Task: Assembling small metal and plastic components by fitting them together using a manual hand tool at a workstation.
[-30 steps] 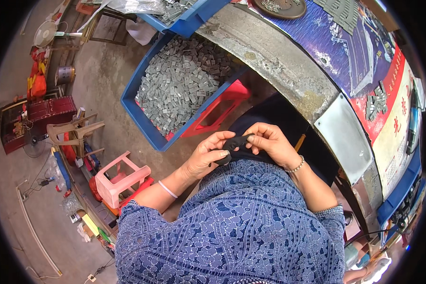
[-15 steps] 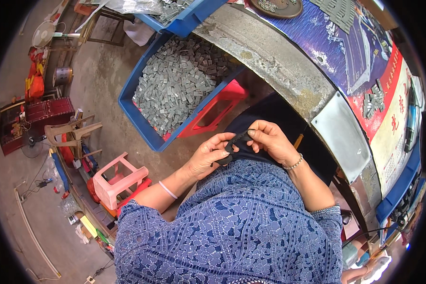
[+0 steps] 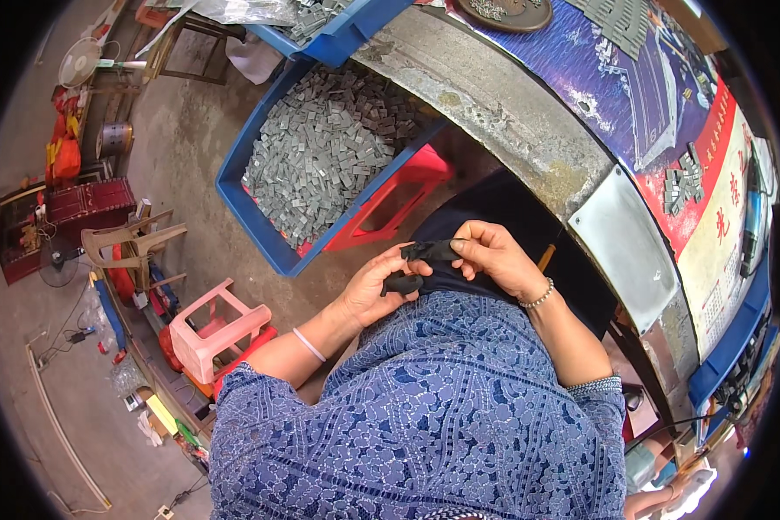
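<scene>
A dark, limp black strip (image 3: 432, 251) stretches between my two hands, above my lap. My right hand (image 3: 492, 257) pinches its right end between thumb and fingers. The strip's left end meets the index fingertip of my left hand (image 3: 375, 282), whose fingers are curled. A rounded black piece (image 3: 402, 283) sits at the left thumb; I cannot tell whether it covers the thumb tip or belongs to the strip. To the front left of my hands, a blue bin (image 3: 250, 236) is heaped with small grey metal blocks (image 3: 321, 160).
A red stool (image 3: 393, 204) stands under the bin and a pink stool (image 3: 221, 334) at my left. The worn workbench edge (image 3: 529, 130) curves along my right, with a pale metal plate (image 3: 626, 251), grey pieces (image 3: 685, 184) and a round brown tray (image 3: 507, 16).
The black strip has gone from bunched and slanting to flatter and nearly level. My left fingers have shifted slightly left and spread away from the thumb, showing the rounded black piece.
</scene>
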Demonstrator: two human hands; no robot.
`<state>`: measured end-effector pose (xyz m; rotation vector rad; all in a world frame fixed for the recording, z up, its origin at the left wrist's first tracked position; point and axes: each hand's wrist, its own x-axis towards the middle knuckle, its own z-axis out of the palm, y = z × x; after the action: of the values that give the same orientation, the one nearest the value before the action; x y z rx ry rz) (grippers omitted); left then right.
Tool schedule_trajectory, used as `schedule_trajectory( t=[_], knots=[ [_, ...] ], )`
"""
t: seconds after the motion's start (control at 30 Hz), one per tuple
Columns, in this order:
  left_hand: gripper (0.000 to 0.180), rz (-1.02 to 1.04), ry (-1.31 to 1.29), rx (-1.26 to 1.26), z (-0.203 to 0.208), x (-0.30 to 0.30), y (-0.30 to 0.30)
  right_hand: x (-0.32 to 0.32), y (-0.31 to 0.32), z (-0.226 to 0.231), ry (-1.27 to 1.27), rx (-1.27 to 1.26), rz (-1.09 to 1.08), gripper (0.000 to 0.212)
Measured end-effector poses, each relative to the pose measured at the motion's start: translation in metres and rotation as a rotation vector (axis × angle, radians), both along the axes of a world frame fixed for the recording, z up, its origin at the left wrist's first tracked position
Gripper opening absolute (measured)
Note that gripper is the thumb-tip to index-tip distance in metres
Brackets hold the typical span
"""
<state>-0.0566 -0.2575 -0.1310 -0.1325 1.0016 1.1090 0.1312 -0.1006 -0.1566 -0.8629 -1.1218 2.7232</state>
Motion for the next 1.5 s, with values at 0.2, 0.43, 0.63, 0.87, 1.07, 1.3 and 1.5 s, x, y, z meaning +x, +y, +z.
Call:
schedule_trajectory(
  t=[0.2, 0.43, 0.63, 0.87, 1.07, 1.3, 1.5],
  knots=[
    [0.041, 0.029, -0.082, -0.044, -0.001, 0.002, 0.002, 0.001, -0.002, -0.001, 0.003, 0.062, 0.027, 0.013],
    [0.039, -0.104, 0.078, 0.082, 0.015, 0.01, 0.012, -0.002, -0.006, -0.005, 0.017, 0.129, 0.041, 0.015],
    [0.034, -0.135, 0.165, 0.07, 0.004, 0.015, 0.007, -0.002, -0.008, -0.007, 0.004, 0.161, 0.074, 0.014],
    [0.038, 0.255, 0.148, 0.079, 0.012, 0.036, 0.031, -0.008, -0.015, 0.01, 0.042, 0.137, 0.017, 0.054],
    [0.047, 0.195, 0.206, 0.087, -0.004, 0.038, 0.029, -0.009, -0.019, 0.029, -0.113, 0.634, 0.207, 0.082],
    [0.049, 0.314, 0.003, 0.129, 0.003, 0.039, 0.029, -0.011, -0.029, 0.014, -0.099, 1.029, 0.192, 0.064],
    [0.05, 0.262, -0.083, 0.114, 0.006, 0.029, 0.016, -0.009, -0.02, 0.0, -0.02, 0.536, 0.036, 0.008]
  ],
)
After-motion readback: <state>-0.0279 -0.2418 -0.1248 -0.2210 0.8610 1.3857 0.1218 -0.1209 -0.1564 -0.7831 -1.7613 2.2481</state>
